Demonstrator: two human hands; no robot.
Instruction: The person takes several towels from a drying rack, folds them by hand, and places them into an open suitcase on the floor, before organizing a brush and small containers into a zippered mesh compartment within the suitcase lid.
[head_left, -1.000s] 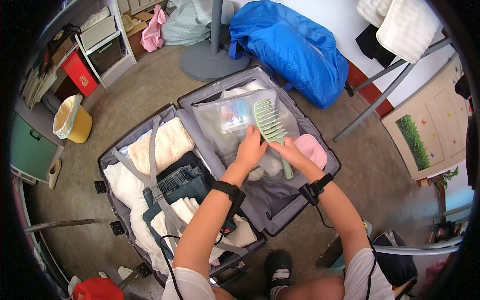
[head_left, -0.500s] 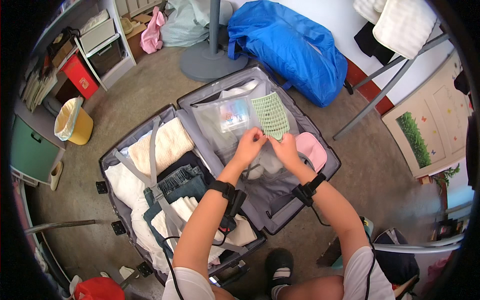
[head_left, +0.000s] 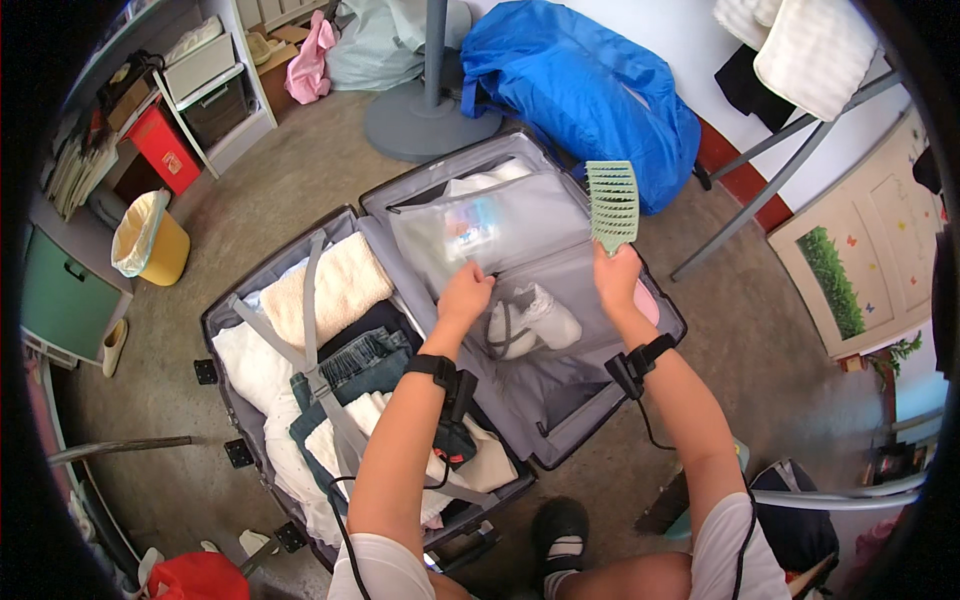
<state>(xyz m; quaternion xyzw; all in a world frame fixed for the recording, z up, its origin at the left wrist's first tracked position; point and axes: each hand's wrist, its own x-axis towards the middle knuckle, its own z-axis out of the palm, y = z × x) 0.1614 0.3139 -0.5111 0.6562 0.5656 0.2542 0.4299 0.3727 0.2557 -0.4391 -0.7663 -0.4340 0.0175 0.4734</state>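
Note:
A pale green vented hairbrush (head_left: 614,200) is upright in my right hand (head_left: 618,275), which grips its handle above the right half of an open suitcase (head_left: 575,428). My left hand (head_left: 467,294) pinches a small dark zipper pull (head_left: 494,275) on the lining's mesh divider (head_left: 548,215). Behind the upper mesh, a clear packet with a colourful print (head_left: 472,228) shows. Below my hands lies a white bundle with grey straps (head_left: 548,318). Beside my right wrist, a pink item (head_left: 647,303) is partly hidden.
The suitcase's left half holds a cream towel (head_left: 330,288), folded jeans (head_left: 362,362) and white clothes under grey straps. Beyond stand a round grey pole base (head_left: 415,140) and a blue bag (head_left: 570,85). A yellow bin (head_left: 165,250) is at left, metal legs (head_left: 755,195) at right.
My hands have moved apart. My right hand has carried the hairbrush up and right, off the mesh, while my left hand has shifted left. The pink item is now more hidden.

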